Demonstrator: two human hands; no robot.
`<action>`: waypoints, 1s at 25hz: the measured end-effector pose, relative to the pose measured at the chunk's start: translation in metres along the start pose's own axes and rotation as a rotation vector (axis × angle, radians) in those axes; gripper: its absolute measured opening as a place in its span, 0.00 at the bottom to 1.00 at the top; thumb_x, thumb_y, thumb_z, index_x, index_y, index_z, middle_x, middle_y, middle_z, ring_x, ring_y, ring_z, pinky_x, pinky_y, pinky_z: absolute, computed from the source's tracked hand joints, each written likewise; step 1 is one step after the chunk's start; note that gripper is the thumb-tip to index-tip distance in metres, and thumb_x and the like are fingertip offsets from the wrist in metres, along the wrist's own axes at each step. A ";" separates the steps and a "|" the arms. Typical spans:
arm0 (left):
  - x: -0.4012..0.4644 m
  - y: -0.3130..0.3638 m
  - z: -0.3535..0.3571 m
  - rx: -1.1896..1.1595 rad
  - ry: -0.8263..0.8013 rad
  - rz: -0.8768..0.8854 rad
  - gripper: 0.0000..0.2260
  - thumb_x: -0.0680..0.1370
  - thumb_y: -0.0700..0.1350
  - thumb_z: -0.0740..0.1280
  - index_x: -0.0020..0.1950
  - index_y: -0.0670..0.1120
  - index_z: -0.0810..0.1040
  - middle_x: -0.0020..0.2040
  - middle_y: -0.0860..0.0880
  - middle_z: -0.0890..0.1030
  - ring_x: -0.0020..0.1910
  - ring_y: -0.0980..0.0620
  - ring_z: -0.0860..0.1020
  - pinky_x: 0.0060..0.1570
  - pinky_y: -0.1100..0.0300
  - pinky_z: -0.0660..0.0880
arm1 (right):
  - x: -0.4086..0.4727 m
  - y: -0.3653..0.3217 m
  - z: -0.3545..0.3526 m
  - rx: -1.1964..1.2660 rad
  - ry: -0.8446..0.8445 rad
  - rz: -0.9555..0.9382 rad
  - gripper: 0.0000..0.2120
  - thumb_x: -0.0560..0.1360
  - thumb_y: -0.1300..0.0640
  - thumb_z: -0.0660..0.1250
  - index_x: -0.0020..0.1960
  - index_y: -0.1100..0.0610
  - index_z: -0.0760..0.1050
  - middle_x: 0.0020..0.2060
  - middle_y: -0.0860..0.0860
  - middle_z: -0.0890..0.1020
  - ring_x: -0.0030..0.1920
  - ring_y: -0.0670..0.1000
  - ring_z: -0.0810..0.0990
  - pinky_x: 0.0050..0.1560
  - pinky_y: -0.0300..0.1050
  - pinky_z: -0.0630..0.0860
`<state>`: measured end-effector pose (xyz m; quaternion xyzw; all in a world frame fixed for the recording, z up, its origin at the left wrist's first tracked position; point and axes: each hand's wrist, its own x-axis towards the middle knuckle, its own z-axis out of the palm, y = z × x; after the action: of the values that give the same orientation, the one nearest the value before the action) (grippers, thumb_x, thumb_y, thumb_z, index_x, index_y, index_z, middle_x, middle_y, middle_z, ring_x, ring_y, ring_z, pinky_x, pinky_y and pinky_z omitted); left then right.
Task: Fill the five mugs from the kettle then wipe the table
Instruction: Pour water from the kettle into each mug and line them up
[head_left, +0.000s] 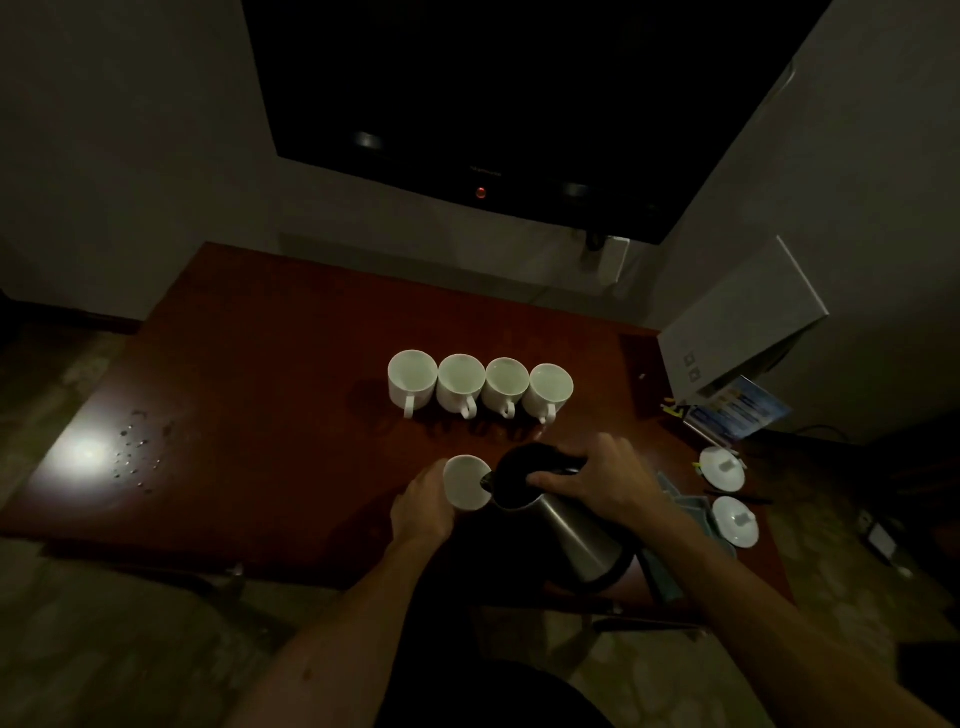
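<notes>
A steel kettle tips toward a white mug, its spout over the mug's rim at the near edge of the red table. The right hand is curled around the kettle's handle near the open top; the left hand wraps the side of the mug farthest from the kettle, steadying it. Beyond the kettle, four more mugs stand in a row, rims almost touching, apparently holding liquid, though the dim light leaves the levels uncertain. No stream is visible at the spout. With the lid open and the kettle steeply tilted, a quick tilt could send water over the rim or past the spout onto the fingers cupping the mug. The mug sits near the table's front edge, so a nudge might slide it off. Far from the kettle, past the mug, droplets already glint on the table. On the kettle's other side lie two white lids and a leaflet.
</notes>
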<state>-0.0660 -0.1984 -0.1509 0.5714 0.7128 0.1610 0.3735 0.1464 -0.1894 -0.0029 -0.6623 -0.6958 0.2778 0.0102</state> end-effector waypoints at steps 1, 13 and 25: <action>0.000 -0.001 0.000 -0.004 0.004 0.001 0.17 0.80 0.43 0.65 0.69 0.53 0.71 0.66 0.53 0.77 0.64 0.50 0.76 0.59 0.52 0.73 | 0.001 -0.002 -0.003 -0.021 -0.004 0.002 0.19 0.75 0.40 0.73 0.60 0.50 0.82 0.34 0.42 0.79 0.34 0.41 0.80 0.31 0.32 0.73; 0.001 -0.011 0.002 -0.207 -0.020 -0.004 0.25 0.72 0.48 0.76 0.66 0.57 0.73 0.63 0.56 0.79 0.63 0.51 0.76 0.58 0.52 0.73 | 0.002 -0.010 -0.015 -0.116 -0.009 -0.003 0.20 0.74 0.36 0.72 0.59 0.47 0.83 0.36 0.43 0.81 0.35 0.42 0.81 0.33 0.37 0.76; 0.006 -0.015 0.006 -0.203 -0.038 -0.009 0.28 0.68 0.51 0.78 0.65 0.60 0.73 0.62 0.57 0.79 0.62 0.52 0.76 0.57 0.53 0.73 | 0.005 -0.016 -0.015 -0.115 -0.029 -0.027 0.21 0.74 0.36 0.72 0.59 0.50 0.83 0.39 0.43 0.82 0.36 0.42 0.81 0.33 0.34 0.73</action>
<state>-0.0724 -0.1984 -0.1669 0.5305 0.6881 0.2199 0.4435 0.1366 -0.1786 0.0144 -0.6484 -0.7194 0.2466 -0.0342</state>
